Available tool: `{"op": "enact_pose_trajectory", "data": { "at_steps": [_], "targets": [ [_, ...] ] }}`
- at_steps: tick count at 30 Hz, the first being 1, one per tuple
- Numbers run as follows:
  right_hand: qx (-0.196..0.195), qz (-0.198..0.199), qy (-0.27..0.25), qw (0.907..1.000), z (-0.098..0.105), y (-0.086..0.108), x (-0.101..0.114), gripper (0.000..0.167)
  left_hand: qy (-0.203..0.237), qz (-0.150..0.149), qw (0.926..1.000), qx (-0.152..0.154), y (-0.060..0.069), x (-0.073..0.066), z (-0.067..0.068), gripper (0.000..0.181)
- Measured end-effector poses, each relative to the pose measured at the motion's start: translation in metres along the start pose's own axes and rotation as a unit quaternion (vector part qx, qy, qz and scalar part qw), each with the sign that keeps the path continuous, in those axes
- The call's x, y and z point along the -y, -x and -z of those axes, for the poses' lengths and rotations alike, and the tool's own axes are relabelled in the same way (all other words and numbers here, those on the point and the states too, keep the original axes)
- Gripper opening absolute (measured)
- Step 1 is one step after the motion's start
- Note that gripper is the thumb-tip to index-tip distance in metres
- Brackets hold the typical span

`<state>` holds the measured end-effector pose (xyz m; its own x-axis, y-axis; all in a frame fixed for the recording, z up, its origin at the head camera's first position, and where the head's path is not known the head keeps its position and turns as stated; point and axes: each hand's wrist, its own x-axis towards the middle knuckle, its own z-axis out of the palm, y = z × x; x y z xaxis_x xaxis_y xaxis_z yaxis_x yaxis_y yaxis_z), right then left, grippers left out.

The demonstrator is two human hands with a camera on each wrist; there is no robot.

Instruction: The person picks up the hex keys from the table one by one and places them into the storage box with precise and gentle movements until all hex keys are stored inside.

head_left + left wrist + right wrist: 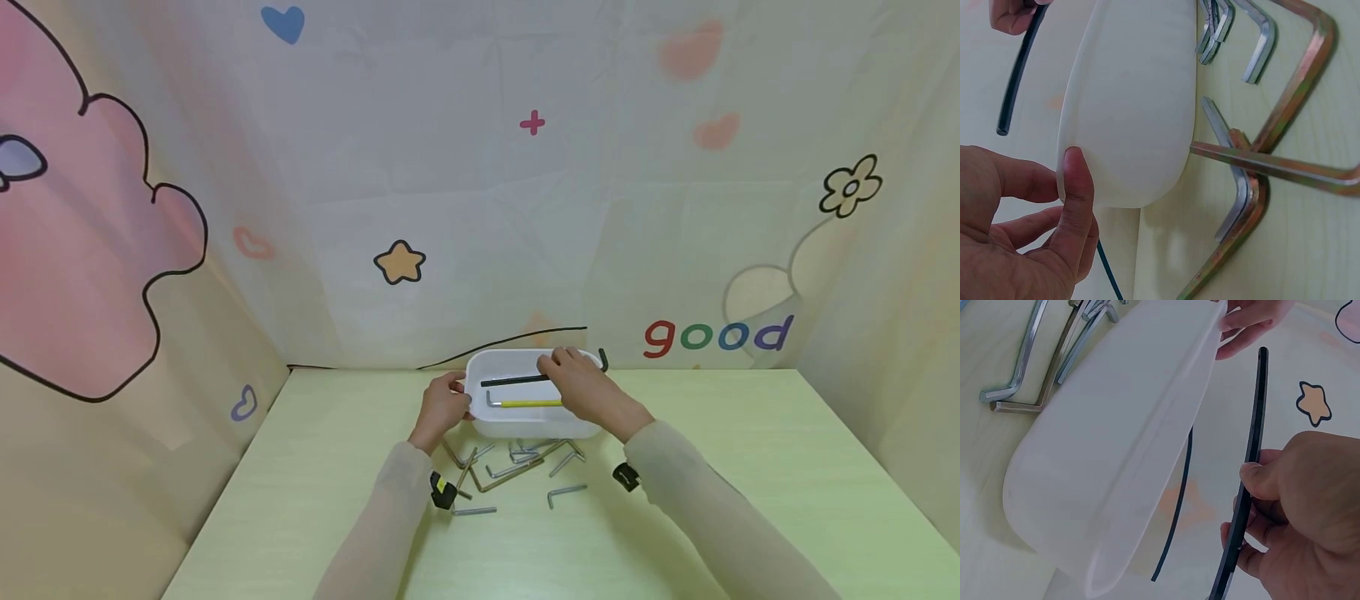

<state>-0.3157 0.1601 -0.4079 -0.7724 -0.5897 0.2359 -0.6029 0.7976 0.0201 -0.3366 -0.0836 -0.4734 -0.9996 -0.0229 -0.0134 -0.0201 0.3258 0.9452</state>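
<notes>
"Head view: what's nearest?"
"Loose hex keys [512, 475], just short of both hands."
"Their pose?"
"Left hand [444, 406] pinches the white tray [536, 429]; right hand [588, 390], back upward near a yellow hex key [528, 404], curls fingers round a black hex key [513, 381] over the tray"

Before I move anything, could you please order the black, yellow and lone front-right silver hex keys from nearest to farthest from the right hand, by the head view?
1. Black hex key: held in the right hand.
2. Yellow hex key: in the white tray, near the hand.
3. Silver hex key: on the table, in front of the tray.
</notes>
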Motion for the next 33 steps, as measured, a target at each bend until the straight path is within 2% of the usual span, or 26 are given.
{"op": "enact_pose_trajectory", "data": {
  "at_steps": [4,15,23,28,33],
  "targets": [
    [0.014,-0.004,-0.005,0.9999,-0.003,-0.007,-0.003,0.024,0.003,0.001,1.0000,-0.001,0.000,0.001,0.000,0.052],
    [0.085,-0.037,-0.038,0.9949,-0.011,-0.023,-0.010,0.023,0.002,0.001,1.0000,-0.001,0.000,-0.004,0.001,0.053],
    [0.133,-0.070,-0.072,0.9860,-0.019,-0.033,-0.015,0.029,0.000,0.003,1.0000,0.001,0.000,-0.001,0.001,0.052],
    [0.147,-0.076,-0.078,0.9832,-0.027,-0.039,-0.018,0.030,0.001,0.001,1.0000,0.000,0.000,0.000,0.001,0.053],
    [0.147,-0.068,-0.062,0.9849,-0.032,-0.043,-0.019,0.025,0.001,-0.001,1.0000,0.001,0.001,-0.001,0.001,0.054]
  ]
}}
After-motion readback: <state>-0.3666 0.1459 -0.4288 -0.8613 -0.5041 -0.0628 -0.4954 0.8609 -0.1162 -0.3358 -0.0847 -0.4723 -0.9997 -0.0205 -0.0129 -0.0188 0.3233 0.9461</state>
